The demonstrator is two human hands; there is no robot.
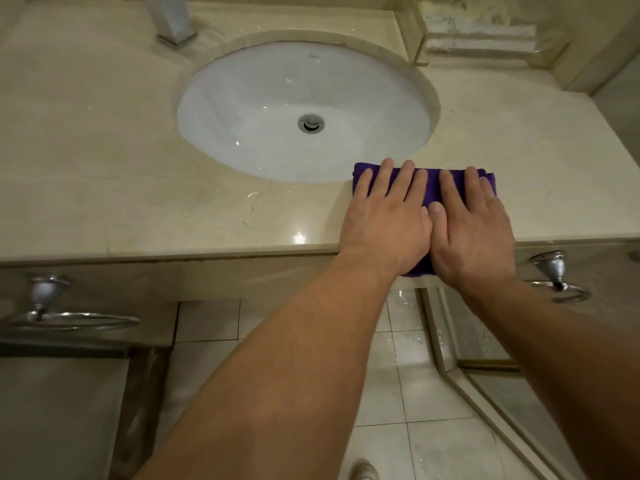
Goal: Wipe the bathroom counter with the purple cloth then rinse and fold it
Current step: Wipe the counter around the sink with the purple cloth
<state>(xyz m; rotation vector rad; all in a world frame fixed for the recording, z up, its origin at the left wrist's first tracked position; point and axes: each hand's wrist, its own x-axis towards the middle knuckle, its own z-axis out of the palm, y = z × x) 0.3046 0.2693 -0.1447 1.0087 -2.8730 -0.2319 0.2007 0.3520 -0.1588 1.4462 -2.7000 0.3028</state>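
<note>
The purple cloth lies folded on the beige marble counter, just in front of the sink's right rim, and reaches over the counter's front edge. My left hand presses flat on its left part with straight fingers. My right hand lies flat on its right part, thumb touching the left hand. Most of the cloth is hidden under both hands; purple shows between the fingers and below the wrists.
A white oval sink with a metal drain sits in the counter. The chrome faucet base stands at the back left. Chrome towel rings hang under the counter front. Wet floor tiles lie below.
</note>
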